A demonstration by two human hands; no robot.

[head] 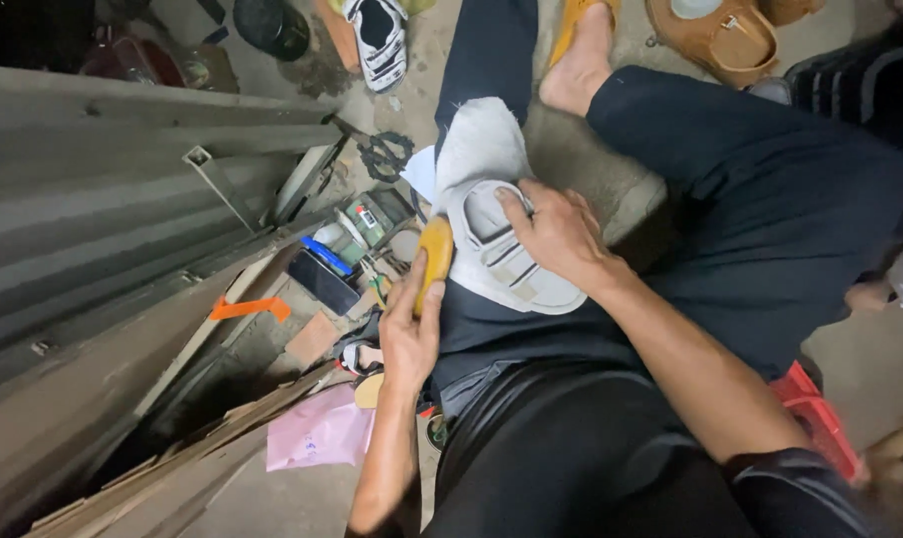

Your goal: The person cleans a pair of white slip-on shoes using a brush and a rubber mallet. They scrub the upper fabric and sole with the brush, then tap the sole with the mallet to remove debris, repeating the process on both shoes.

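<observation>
A pale grey shoe (pixel 501 254) lies on my left thigh over a white cloth (pixel 479 139). My right hand (pixel 554 231) presses down on the shoe, fingers curled over its opening. My left hand (pixel 411 329) grips a yellow-handled tool (pixel 434 257) held against the shoe's left side; its working end is hidden. I sit in dark trousers, and my bare foot (pixel 578 70) rests in a yellow sandal at the top.
Corrugated grey metal sheeting (pixel 103 189) fills the left. Black scissors (pixel 385 154), small boxes and tools (pixel 357 244) and a pink bag (pixel 317 433) lie on the floor. A white sneaker (pixel 380 38) and a tan bag (pixel 725 35) sit at the top; a red crate (pixel 815 413) is under me.
</observation>
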